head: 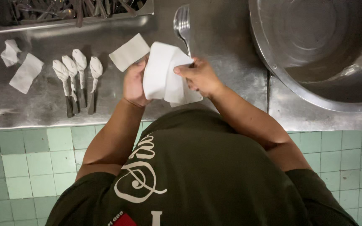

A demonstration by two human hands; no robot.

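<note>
Left hand (134, 83) grip holding white napkin (162, 71), right hand (198, 76) grip holding fork (182, 26), near counter edge (42, 121)

Scuffed steel counter (231, 50) over a pale green tiled floor (26, 167), dim light.

Through the head camera I looked down on what I took to be a commercial kitchen or restaurant back-of-house station. The worktop (231, 37) was bare stainless steel, scuffed and dull, with a seam between two sheets. At upper right sat a very large steel basin (315, 46), bigger than household ware. At upper left a metal tray (5, 28) held a heap of loose cutlery. On the counter lay a row of four utensils (77, 79) with their heads wrapped in white paper napkins, and spare napkins (27, 72) beside them. The floor (30, 167) was pale green square tile.
</note>
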